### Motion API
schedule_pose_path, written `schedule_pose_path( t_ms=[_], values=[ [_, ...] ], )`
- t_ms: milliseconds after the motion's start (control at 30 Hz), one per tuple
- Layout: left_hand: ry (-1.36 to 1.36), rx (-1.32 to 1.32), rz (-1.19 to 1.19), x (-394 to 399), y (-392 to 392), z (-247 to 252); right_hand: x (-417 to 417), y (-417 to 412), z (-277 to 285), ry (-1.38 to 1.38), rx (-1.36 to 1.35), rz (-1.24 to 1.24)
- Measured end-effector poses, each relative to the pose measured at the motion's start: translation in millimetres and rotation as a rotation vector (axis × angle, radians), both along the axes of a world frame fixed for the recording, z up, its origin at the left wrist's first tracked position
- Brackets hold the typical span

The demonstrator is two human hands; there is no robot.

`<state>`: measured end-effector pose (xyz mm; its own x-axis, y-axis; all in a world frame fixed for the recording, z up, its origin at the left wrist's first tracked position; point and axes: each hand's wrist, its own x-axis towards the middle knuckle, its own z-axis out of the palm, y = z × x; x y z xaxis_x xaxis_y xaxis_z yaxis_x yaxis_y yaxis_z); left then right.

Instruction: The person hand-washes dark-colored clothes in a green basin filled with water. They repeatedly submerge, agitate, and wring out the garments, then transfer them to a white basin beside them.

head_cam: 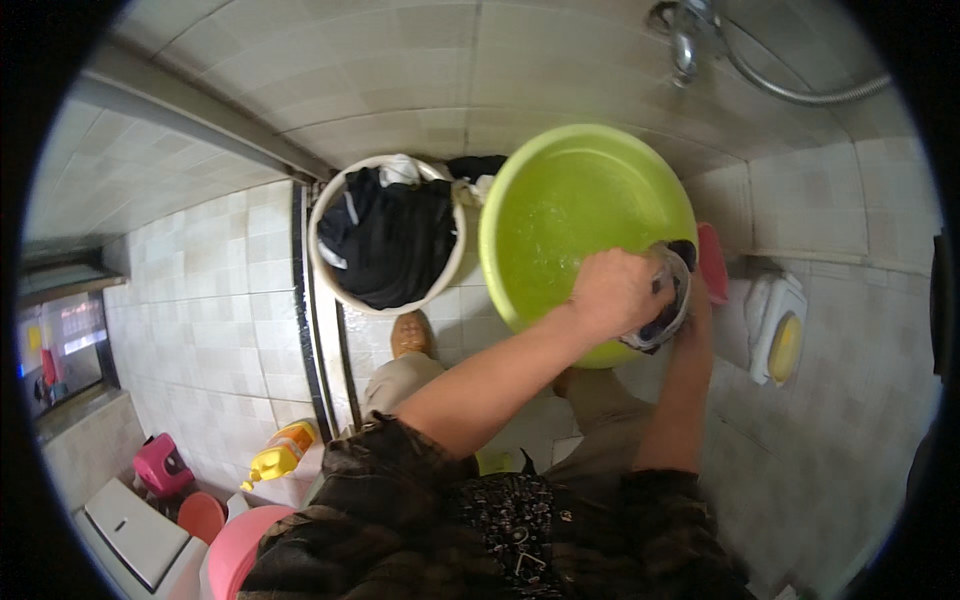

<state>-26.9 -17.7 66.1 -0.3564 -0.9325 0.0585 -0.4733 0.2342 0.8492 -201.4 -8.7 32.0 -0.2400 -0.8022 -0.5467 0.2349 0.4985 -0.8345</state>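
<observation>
A wet, dark cloth bundle (667, 304) with a pale, shiny edge is held over the right side of a large lime-green plastic basin (493, 247). My left hand (619, 289) is closed on its near left side, knuckles up. My right hand (697, 289) meets the bundle from the right, and the cloth hides most of its fingers. Water with some bubbles (551, 225) lies in the basin below my hands. Whether the bundle is one garment or several pieces, I cannot tell.
Left of the basin stands a white tub (319, 262) heaped with dark clothes (390, 236). A pink plastic piece (714, 262) sits behind the basin's right rim. A chrome tap (682, 49) with hose is above. A yellow bottle (281, 454) stands lower left.
</observation>
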Motion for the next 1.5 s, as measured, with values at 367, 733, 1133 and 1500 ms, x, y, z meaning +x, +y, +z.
schedule_pose_path(
  t_ms=[367,733,1133,1500],
  values=[
    [0.318,-0.114,0.233,36.1,-30.8,12.8,30.4,-3.5,13.0,-0.431,-0.209,-0.068],
    [0.642,0.342,0.681,241.9,-38.3,18.8,29.3,2.8,25.0,-0.013,-0.157,0.294],
    [-0.805,-0.112,0.72,290.8,2.3,-168.5,55.5,7.0,15.9,0.094,0.015,0.59],
    [-0.913,0.03,0.403,239.5,-32.3,-159.8,101.3,41.5,-8.4,0.71,-0.21,1.199]
  ],
)
